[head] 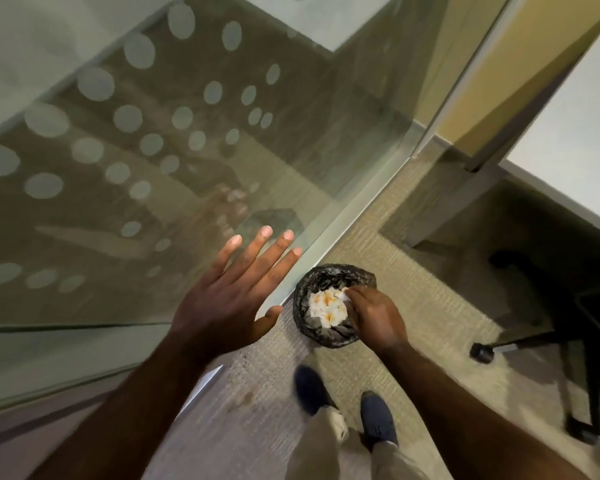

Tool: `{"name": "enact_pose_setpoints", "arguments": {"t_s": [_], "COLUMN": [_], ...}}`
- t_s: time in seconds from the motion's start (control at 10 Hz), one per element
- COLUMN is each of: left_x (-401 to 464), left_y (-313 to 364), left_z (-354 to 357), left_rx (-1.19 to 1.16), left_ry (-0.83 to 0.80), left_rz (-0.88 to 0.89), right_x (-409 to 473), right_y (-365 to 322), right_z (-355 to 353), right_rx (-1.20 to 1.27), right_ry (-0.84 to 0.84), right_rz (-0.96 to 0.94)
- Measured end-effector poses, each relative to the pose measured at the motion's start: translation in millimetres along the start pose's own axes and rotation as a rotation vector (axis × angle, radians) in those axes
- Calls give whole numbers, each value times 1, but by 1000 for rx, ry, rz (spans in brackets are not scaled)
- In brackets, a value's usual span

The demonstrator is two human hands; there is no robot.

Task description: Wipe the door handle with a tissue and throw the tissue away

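glass wall (153,140): my left hand (222,306) spread flat, holding nothing | bin (329,337) at wall's foot: step was disposal | right hand (374,317) pinched tissue (343,296) over rim | next: release fingers, I judged

Pretty tight spot we've got here. The glass wall (187,140) runs along the left, and the bin (329,306) sits right up against its bottom rail, so no way in from that side. The bin's mouth is mostly packed with crumpled tissues (326,306), and our right hand (374,317) fills what's left at the rim. Open carpet (423,299) to the right gives room, until the chair base (541,334) and the white surface (568,168) above it.
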State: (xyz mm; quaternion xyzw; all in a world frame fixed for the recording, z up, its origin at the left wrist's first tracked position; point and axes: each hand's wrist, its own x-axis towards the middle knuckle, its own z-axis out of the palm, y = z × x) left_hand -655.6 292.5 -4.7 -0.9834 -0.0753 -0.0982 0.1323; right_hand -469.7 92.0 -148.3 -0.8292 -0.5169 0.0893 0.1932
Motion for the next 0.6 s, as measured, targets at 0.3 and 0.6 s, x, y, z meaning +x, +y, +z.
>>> {"name": "enact_pose_setpoints", "arguments": {"t_s": [0.3,0.6], "left_x": [1,7], "left_y": [1,5], "left_z": [3,-15], "left_rx": [-36,-49], "left_ry": [11,-108], "left_rz": [-8,-104], "right_x": [15,-5], "right_y": [14,19], "right_z": [63,1], "right_rx": [-99,-100], "right_ry": [-364,-257], "right_rz": [386,338]}}
